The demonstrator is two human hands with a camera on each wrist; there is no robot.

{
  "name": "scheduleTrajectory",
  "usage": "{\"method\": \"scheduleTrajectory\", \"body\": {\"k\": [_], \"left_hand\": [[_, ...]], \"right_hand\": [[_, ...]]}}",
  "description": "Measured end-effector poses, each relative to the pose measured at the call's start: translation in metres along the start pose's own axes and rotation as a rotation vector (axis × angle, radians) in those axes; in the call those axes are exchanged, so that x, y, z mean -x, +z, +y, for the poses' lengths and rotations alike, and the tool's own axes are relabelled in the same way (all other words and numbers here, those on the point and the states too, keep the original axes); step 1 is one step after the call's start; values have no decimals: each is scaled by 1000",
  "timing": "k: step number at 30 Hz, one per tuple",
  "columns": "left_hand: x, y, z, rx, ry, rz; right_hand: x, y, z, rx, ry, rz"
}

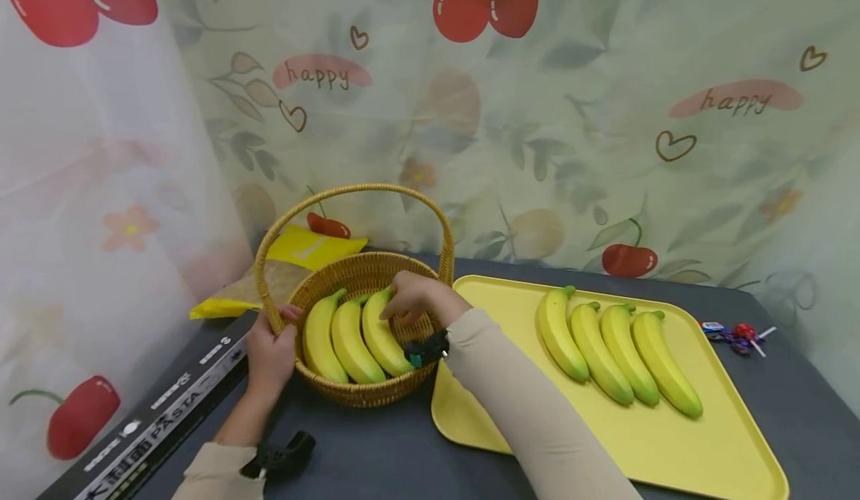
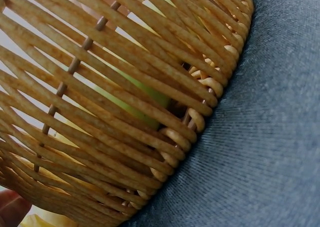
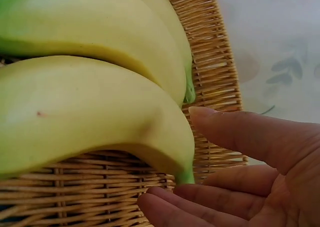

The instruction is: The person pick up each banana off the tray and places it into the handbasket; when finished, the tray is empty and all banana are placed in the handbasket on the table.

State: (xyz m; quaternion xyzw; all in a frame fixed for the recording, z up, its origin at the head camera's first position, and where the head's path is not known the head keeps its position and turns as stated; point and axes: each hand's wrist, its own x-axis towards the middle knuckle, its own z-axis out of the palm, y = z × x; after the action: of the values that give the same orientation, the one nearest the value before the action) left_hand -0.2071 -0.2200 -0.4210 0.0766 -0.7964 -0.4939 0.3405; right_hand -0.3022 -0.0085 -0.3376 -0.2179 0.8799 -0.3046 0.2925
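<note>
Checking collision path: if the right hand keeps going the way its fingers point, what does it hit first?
Likely the nearest banana in the basket: the right hand already reaches its stem end, though actual contact is unclear.

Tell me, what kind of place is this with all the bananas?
Probably a set-up tabletop, not a real kitchen. A cherry-printed curtain hangs all around a dark table, which holds a wicker basket of bananas and a yellow tray with four more. Both hands are at the basket.

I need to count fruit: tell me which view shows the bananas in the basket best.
The head view: all three bananas lie side by side in the basket. The right wrist view shows only two, close up; the left wrist view shows just glimpses through the weave.
</note>
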Motion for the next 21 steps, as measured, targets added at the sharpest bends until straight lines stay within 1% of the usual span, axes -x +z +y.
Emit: {"method": "scheduleTrajectory", "body": {"k": [2, 5, 10, 14, 17, 21], "left_hand": [[0, 0, 0, -3, -2, 0], [0, 0, 1, -1, 1, 1], [0, 0, 1, 1, 2, -3], [0, 0, -1, 1, -9, -8], [0, 0, -2, -2, -14, -12], [0, 1, -2, -1, -13, -14]], "right_hand": [[2, -1, 0, 8, -19, 11], [8, -2, -1, 53, -66, 27], [28, -3, -5, 104, -123, 36], [46, -1, -1, 59, -164, 39], [59, -1, 7, 0, -192, 43], [77, -3, 17, -33, -232, 65]]}}
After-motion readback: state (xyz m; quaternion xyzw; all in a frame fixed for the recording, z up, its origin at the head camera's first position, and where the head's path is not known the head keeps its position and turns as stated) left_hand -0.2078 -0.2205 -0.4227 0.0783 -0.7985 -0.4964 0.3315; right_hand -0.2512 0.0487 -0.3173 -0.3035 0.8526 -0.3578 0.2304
